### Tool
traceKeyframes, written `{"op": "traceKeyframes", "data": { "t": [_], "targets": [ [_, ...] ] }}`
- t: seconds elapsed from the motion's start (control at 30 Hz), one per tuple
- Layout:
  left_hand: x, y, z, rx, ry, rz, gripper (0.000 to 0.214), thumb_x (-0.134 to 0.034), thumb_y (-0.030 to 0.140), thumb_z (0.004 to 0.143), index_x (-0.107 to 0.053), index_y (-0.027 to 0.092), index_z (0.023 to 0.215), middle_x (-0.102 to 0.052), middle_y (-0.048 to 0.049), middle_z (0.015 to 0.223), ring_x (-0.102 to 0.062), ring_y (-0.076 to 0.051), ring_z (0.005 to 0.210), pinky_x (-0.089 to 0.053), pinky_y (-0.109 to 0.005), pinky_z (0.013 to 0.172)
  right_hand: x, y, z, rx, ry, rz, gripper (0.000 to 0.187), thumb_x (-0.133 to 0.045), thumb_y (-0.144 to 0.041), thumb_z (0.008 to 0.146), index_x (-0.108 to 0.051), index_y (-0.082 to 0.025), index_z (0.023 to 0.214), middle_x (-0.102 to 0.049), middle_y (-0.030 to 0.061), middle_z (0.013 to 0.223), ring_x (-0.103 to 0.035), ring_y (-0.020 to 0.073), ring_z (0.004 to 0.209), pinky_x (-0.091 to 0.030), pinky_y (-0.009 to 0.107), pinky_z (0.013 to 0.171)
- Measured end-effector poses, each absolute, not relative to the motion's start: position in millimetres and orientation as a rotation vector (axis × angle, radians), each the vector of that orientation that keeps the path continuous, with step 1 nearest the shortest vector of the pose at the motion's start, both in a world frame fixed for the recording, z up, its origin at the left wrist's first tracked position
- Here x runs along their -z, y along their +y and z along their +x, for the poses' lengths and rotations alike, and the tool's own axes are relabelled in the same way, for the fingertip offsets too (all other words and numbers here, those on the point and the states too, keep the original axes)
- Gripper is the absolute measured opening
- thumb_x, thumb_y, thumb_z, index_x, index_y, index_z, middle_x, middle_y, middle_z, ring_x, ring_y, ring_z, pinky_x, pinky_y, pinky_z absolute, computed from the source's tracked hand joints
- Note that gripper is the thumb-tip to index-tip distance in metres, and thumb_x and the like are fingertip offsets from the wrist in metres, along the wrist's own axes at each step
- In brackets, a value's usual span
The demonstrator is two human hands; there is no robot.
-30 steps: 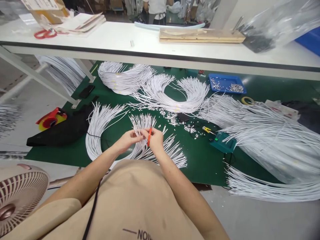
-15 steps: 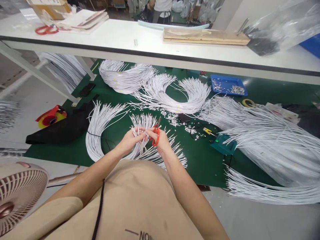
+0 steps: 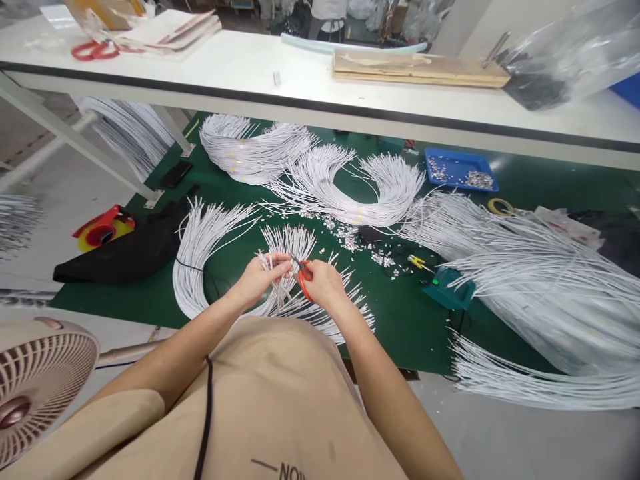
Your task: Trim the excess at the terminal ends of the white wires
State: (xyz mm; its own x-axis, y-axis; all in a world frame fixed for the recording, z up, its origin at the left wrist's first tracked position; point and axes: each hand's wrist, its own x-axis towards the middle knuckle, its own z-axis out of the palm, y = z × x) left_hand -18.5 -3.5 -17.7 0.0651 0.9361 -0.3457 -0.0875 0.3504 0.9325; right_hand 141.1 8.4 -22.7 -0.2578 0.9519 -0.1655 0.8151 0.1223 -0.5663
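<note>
My left hand (image 3: 263, 279) is closed on a few white cables, whose ends stick up past its fingers. In my right hand (image 3: 325, 283) is a pair of red-handled scissors (image 3: 305, 283); their dark blades point up and left, to the fingertips of my left hand. What lies right at the blade tips is too small to make out. Under and around both hands spreads a bundle of white cables (image 3: 290, 239) on the green table mat (image 3: 395, 320). Left of it a curved cable bundle (image 3: 187, 280) is bound with a black tie.
Small metal pieces (image 3: 347, 237) lie scattered beyond my hands. A blue tray (image 3: 460, 170), a teal device (image 3: 450, 288) and a large heap of cables (image 3: 545, 293) are on the right. A white shelf (image 3: 240, 70) spans the back. A fan (image 3: 45, 380) stands at lower left.
The scissors have swung from lying back in my right palm to pointing at my left fingertips. My right hand has turned and closed round their handles.
</note>
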Motion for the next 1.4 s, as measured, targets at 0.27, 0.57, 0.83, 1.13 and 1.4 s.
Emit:
{"op": "traceKeyframes", "data": {
  "t": [0.27, 0.57, 0.83, 1.13, 1.4],
  "targets": [
    [15.7, -4.9, -20.5, -0.929, 1.363, 0.999, 0.034, -0.072, 0.035, 0.06, -0.064, 0.013, 0.086, -0.064, -0.0044, 0.076, -0.057, -0.014, 0.066, -0.04, -0.025, 0.06, 19.4, 4.7, 141.0, -0.707, -2.287, -1.779, 0.029, -0.047, -0.042, 0.081, -0.064, -0.02, 0.072, -0.064, 0.0074, 0.073, -0.057, 0.0186, 0.068, -0.03, 0.027, 0.056],
    [11.3, -4.8, -17.3, -0.86, 1.465, 1.176, 0.027, -0.061, 0.035, 0.07, -0.065, 0.012, 0.082, -0.067, -0.0061, 0.07, -0.06, -0.017, 0.066, -0.042, -0.025, 0.059, 26.2, 1.5, 144.0, -0.779, -2.182, -1.767, 0.021, -0.049, -0.034, 0.078, -0.062, -0.018, 0.07, -0.064, 0.0054, 0.078, -0.057, 0.016, 0.072, -0.034, 0.024, 0.059],
    [3.9, -6.5, -12.6, -0.863, 1.512, 1.205, 0.026, -0.065, 0.033, 0.067, -0.067, 0.012, 0.083, -0.065, -0.0045, 0.066, -0.058, -0.015, 0.063, -0.042, -0.025, 0.058, 19.6, 13.5, 132.9, -1.388, -1.255, -1.405, 0.024, -0.061, -0.036, 0.066, -0.067, -0.016, 0.076, -0.066, 0.002, 0.072, -0.058, 0.0144, 0.07, -0.043, 0.025, 0.067],
    [11.2, -8.0, -12.0, -0.983, 1.384, 1.093, 0.033, -0.069, 0.031, 0.064, -0.059, 0.013, 0.09, -0.062, -0.0022, 0.071, -0.057, -0.013, 0.064, -0.04, -0.024, 0.057, 14.6, 10.6, 125.4, -1.561, -0.93, -1.305, 0.019, -0.065, -0.03, 0.059, -0.066, -0.014, 0.069, -0.049, -0.0044, 0.046, -0.043, 0.008, 0.047, -0.032, 0.022, 0.05],
    [8.4, -5.7, -18.5, -0.879, 1.053, 1.017, 0.042, -0.061, 0.034, 0.074, -0.051, 0.015, 0.11, -0.057, 0.0017, 0.061, -0.05, -0.01, 0.057, -0.035, -0.022, 0.053, 25.1, 11.1, 120.5, -1.861, -0.735, -1.05, 0.012, -0.061, -0.026, 0.06, -0.059, -0.014, 0.061, -0.047, -0.004, 0.047, -0.043, 0.0085, 0.047, -0.034, 0.023, 0.05]
  ]
}}
